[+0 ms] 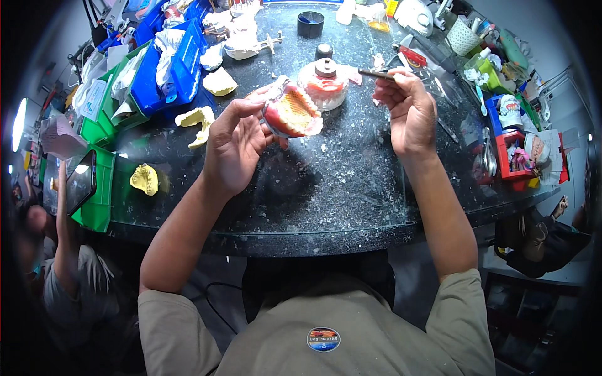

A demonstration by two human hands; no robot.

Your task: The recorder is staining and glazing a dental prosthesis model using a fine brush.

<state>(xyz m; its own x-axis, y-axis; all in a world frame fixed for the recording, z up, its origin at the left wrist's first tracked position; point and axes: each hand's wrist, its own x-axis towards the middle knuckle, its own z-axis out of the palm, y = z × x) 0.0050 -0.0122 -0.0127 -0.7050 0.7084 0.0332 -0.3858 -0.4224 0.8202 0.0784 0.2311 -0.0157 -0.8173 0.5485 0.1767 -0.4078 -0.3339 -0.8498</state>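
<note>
My left hand [235, 141] grips a dental model [293, 111], its yellowish cast edged with pink-red wax and tilted up over the table. Between the fingertips of my right hand [411, 113] is a slim dark-handled tool [376, 74], pointing left and held apart from the model. Just behind the model stands a clear glass spirit lamp [329, 97] with a metal collar and something reddish inside; whether it burns I cannot make out. Close to my left wrist lies a cream horseshoe-shaped cast [199, 125]. A smaller yellow cast [145, 180] rests further left.
Blue bins [188, 56] and green bins [100, 182] line the left side. A dark round cup [310, 25] stands at the back. On the right are a red box [511, 156], a white perforated basket [463, 34] and scattered hand tools. Other people sit at both sides.
</note>
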